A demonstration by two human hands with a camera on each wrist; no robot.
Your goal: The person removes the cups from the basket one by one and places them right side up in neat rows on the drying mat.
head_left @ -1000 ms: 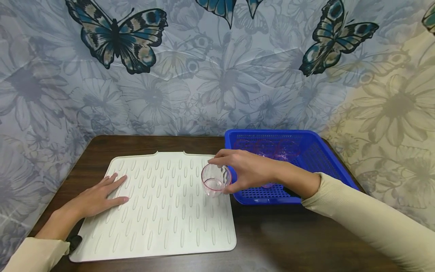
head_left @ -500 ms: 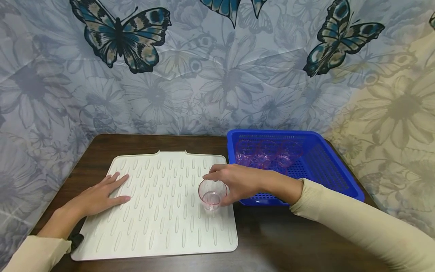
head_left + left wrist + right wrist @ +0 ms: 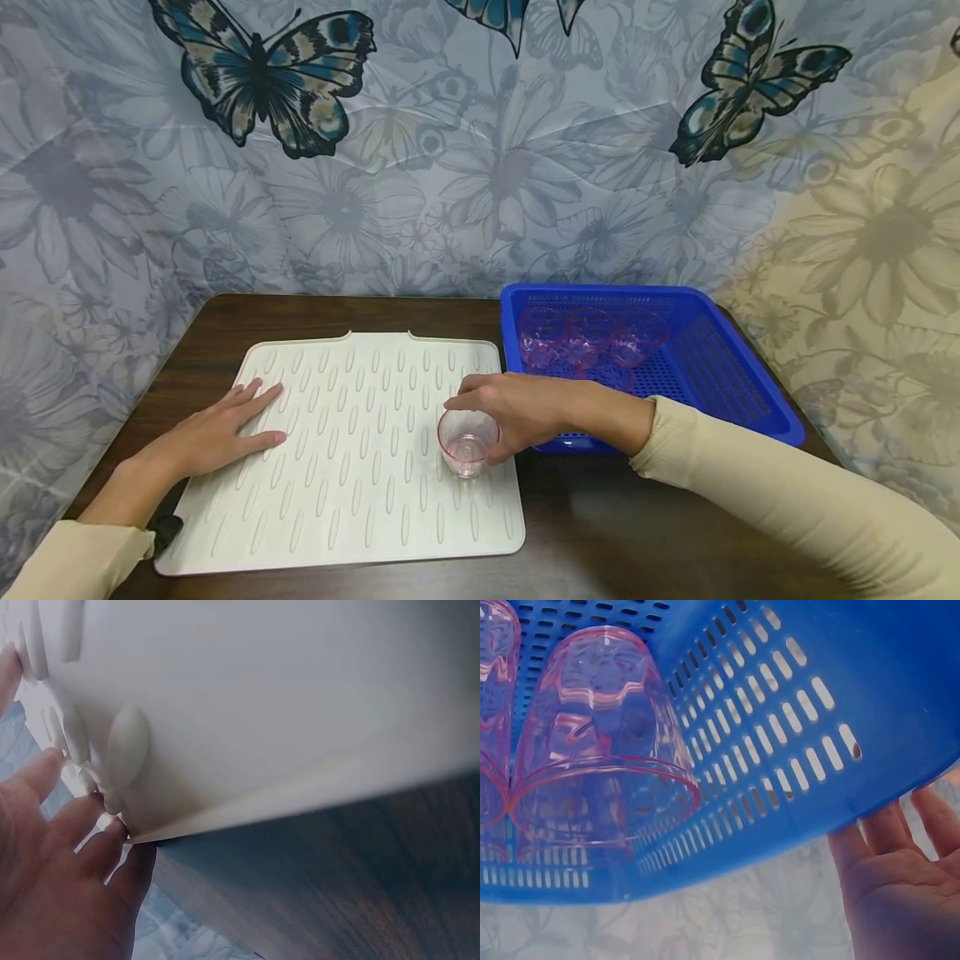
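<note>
My right hand [image 3: 517, 414] grips a clear pink-rimmed plastic cup [image 3: 467, 446] by its side, thumb near and fingers at the far side. The cup stands mouth up at the right part of a white ridged mat [image 3: 352, 517]; whether its base touches the mat is hard to tell. At the mat's left edge my left hand [image 3: 202, 435] rests flat, fingers spread, holding nothing. In the left wrist view, the left fingertips [image 3: 52, 757] lie along the mat's raised ovals. The right wrist view has the right hand [image 3: 907, 885] beyond the basket wall, the held cup hidden there.
A blue perforated basket [image 3: 720, 375] stands right of the mat, behind the right forearm. Several pink clear cups [image 3: 600, 735] sit in it, some partly hidden. Both lie on a dark wooden table [image 3: 637, 533]. A butterfly-printed cloth [image 3: 465, 208] hangs behind.
My right hand has brought the cup down and nearer, from beside the basket onto or just above the mat, turning it more upright. The left hand has stayed in place.
</note>
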